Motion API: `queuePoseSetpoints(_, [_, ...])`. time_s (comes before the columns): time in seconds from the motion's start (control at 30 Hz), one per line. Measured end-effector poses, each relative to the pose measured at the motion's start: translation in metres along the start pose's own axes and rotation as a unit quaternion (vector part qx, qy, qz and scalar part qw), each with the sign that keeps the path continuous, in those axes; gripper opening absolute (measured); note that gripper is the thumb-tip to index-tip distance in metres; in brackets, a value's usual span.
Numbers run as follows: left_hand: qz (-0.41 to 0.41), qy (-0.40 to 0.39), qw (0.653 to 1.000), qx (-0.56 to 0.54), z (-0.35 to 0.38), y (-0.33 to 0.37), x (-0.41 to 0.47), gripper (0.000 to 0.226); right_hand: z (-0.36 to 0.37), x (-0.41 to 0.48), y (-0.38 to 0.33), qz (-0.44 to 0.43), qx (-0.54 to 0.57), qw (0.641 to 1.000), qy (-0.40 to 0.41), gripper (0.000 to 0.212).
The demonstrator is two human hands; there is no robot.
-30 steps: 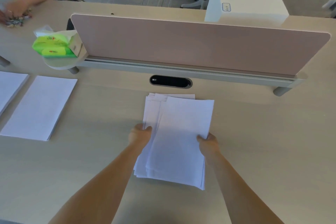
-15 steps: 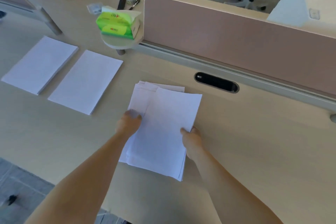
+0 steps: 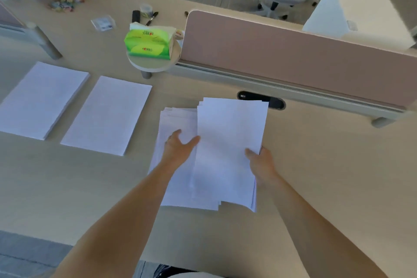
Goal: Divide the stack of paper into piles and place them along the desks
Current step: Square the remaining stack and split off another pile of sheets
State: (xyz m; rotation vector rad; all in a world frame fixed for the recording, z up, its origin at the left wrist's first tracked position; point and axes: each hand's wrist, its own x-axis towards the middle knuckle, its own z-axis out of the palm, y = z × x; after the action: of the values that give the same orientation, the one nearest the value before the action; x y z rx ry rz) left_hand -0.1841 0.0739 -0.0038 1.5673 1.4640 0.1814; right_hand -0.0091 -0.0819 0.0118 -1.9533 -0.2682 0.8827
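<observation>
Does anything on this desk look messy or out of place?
Only the paper under the hands: its sheets are fanned unevenly, while the two piles to the left lie neat. Nothing looks spilled or damaged.

bare desk (image 3: 327,176) right, divider (image 3: 293,56) behind

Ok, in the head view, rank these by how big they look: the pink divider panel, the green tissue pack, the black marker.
1. Pink divider panel, by far the largest.
2. Green tissue pack.
3. Black marker, smallest, though it lies farther from the camera.
</observation>
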Motion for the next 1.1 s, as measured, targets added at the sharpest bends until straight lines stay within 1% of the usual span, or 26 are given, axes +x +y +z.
queuePoseSetpoints(0.03, [0.0,-0.037,0.998,-0.055,0.002,0.012,-0.002,0.085,-0.012,-0.006,-0.006,-0.018,0.004,1.0,0.002,0.026])
queuePoseSetpoints(0.07, [0.01,-0.082,0.989,-0.12,0.002,0.026,-0.005,0.082,-0.025,-0.014,-0.013,-0.039,0.013,0.999,0.001,0.027])
queuePoseSetpoints(0.13, [0.052,-0.18,0.95,-0.25,0.004,0.053,-0.016,0.058,-0.049,-0.031,-0.024,-0.088,0.039,0.995,0.003,0.024])
queuePoseSetpoints(0.17, [0.077,-0.218,0.928,-0.291,0.007,0.066,-0.023,0.048,-0.061,-0.039,-0.029,-0.11,0.047,0.993,0.01,0.022])
queuePoseSetpoints(0.2, [0.097,-0.233,0.915,-0.314,0.012,0.078,-0.032,0.041,-0.072,-0.046,-0.032,-0.124,0.051,0.991,0.019,0.02])
queuePoseSetpoints(0.27, [0.131,-0.206,0.913,-0.328,0.026,0.1,-0.051,0.027,-0.094,-0.056,-0.034,-0.151,0.06,0.986,0.042,0.019])
queuePoseSetpoints(0.33, [0.16,-0.169,0.918,-0.321,0.044,0.114,-0.07,0.013,-0.117,-0.058,-0.031,-0.179,0.074,0.979,0.07,0.024])
queuePoseSetpoints(0.43, [0.173,-0.144,0.932,-0.282,0.078,0.115,-0.089,0.008,-0.148,-0.054,-0.015,-0.21,0.099,0.968,0.094,0.028])
queuePoseSetpoints(0.5, [0.172,-0.141,0.94,-0.258,0.099,0.106,-0.097,0.012,-0.164,-0.045,0.005,-0.204,0.095,0.97,0.09,0.024])
queuePoseSetpoints(0.57, [0.167,-0.15,0.947,-0.228,0.115,0.097,-0.103,0.018,-0.179,-0.035,0.029,-0.185,0.1,0.975,0.07,0.017])
queuePoseSetpoints(0.63, [0.175,-0.152,0.948,-0.218,0.128,0.093,-0.11,0.019,-0.192,-0.026,0.044,-0.176,0.132,0.974,0.049,0.023])
queuePoseSetpoints(0.7, [0.17,-0.135,0.948,-0.235,0.14,0.098,-0.118,0.019,-0.203,-0.02,0.046,-0.176,0.161,0.971,0.029,0.027])
queuePoseSetpoints(0.8, [0.166,-0.086,0.949,-0.255,0.156,0.107,-0.135,0.015,-0.209,-0.016,0.041,-0.192,0.204,0.96,0.004,0.016])
queuePoseSetpoints(0.87, [0.161,-0.055,0.947,-0.274,0.159,0.113,-0.144,0.015,-0.212,-0.017,0.038,-0.198,0.214,0.957,-0.003,0.015])
queuePoseSetpoints(0.93, [0.173,-0.046,0.943,-0.28,0.154,0.115,-0.148,0.016,-0.219,-0.017,0.037,-0.2,0.214,0.956,-0.018,0.017])
queuePoseSetpoints(0.97, [0.184,-0.049,0.941,-0.281,0.151,0.115,-0.148,0.019,-0.223,-0.016,0.037,-0.201,0.205,0.958,-0.027,0.017])
queuePoseSetpoints(1.07, [0.213,-0.058,0.936,-0.273,0.149,0.109,-0.145,0.045,-0.233,-0.009,0.043,-0.201,0.146,0.967,-0.056,0.019])
queuePoseSetpoints(1.1, [0.215,-0.057,0.938,-0.266,0.151,0.109,-0.145,0.05,-0.234,-0.006,0.045,-0.2,0.139,0.968,-0.066,0.021])
